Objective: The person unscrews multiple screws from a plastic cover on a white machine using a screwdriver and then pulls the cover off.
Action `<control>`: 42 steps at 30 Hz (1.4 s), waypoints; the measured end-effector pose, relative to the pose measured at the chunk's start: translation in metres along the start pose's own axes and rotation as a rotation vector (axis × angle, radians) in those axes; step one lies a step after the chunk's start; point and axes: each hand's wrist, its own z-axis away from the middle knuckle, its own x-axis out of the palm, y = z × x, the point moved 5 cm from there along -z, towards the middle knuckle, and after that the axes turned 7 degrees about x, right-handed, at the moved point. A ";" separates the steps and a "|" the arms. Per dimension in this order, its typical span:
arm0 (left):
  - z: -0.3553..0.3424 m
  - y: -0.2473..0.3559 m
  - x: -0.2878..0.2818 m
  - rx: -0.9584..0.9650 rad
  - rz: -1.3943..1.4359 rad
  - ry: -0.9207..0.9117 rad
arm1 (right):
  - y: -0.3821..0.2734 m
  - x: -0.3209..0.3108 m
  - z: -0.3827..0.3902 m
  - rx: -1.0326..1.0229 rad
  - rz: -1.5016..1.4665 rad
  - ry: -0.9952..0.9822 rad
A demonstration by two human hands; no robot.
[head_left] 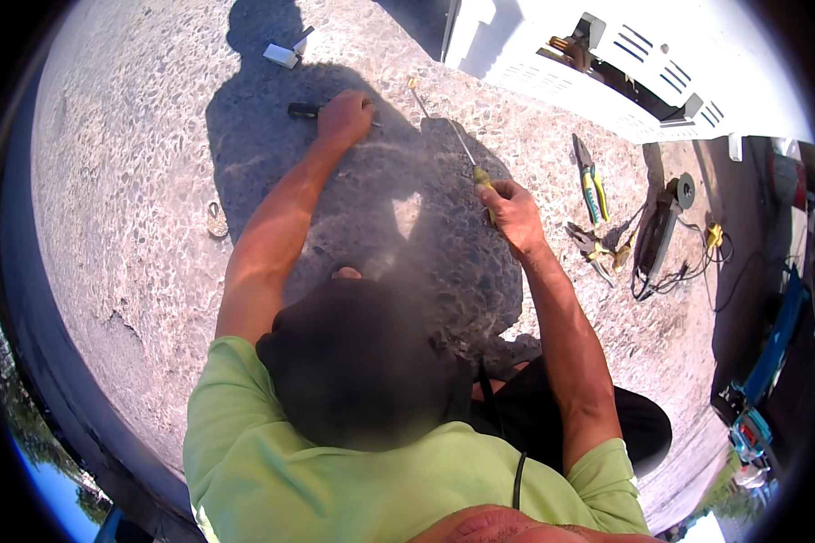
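My left hand (342,119) is curled over a black-handled tool (303,110) on the rough stony ground, with a thin metal end showing beside my fingers. My right hand (512,214) grips the yellow handle of a long, thin screwdriver (466,149), whose shaft slants up and left to a pale tip. To the right of that hand lie long-nosed pliers (591,185) with green and yellow handles and a second pair of pliers (593,253). A small white box-like piece (281,55) lies beyond my left hand.
A white slotted metal casing (697,54) stands at the upper right, partly open. A dark corded power tool (663,231) with a yellow plug (714,239) lies at the right. A small metal ring-like piece (215,219) lies at the left. Blue objects (779,330) sit at the far right edge.
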 end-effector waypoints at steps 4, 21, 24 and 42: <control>0.005 0.008 -0.001 -0.210 0.720 -0.008 | -0.004 0.009 0.002 0.017 -0.055 -0.044; 0.011 0.071 0.021 -0.185 1.807 -0.096 | -0.044 0.030 0.030 0.046 -0.148 -0.056; 0.013 0.071 0.015 -0.181 1.751 -0.086 | -0.040 0.032 0.026 0.008 -0.168 -0.046; 0.013 0.071 0.009 -0.200 1.921 -0.114 | -0.039 0.033 0.021 -0.044 -0.210 -0.070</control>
